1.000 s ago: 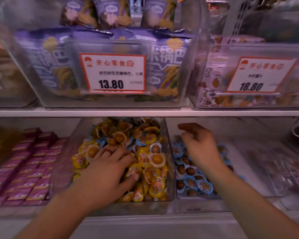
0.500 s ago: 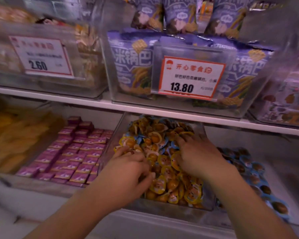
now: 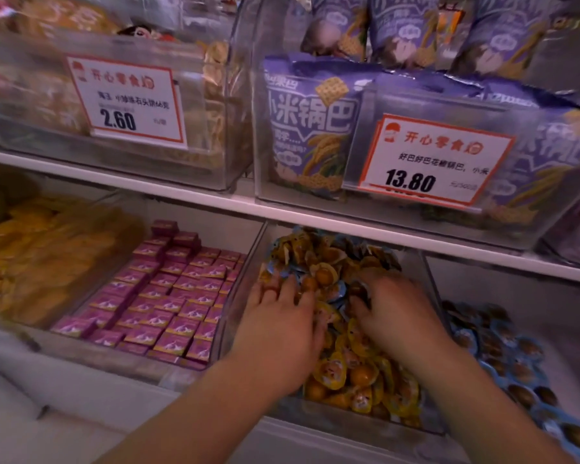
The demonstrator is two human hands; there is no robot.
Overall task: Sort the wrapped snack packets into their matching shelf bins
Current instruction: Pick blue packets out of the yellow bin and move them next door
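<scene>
A clear bin (image 3: 345, 421) on the lower shelf holds a heap of small yellow wrapped packets (image 3: 349, 373), with some blue-edged packets (image 3: 290, 271) mixed in toward the back. Both of my hands are inside this bin. My left hand (image 3: 282, 326) lies palm down on the heap with its fingers stretched forward. My right hand (image 3: 394, 313) rests on the heap beside it, its fingertips pushed down among the packets and hidden. To the right, a bin holds blue packets (image 3: 516, 363) with dark brown centres.
Pink boxes (image 3: 168, 296) fill the bin on the left, and beyond them lie yellow snack bags (image 3: 31, 259). The white shelf board (image 3: 181, 195) hangs low over the bins. Above it stand purple bags (image 3: 308, 128) and price tags 13.80 (image 3: 432, 162) and 2.60 (image 3: 128, 98).
My right hand moved from the blue packet bin into the yellow packet bin. Both hands pushed further back over the heap, and my view swung left.
</scene>
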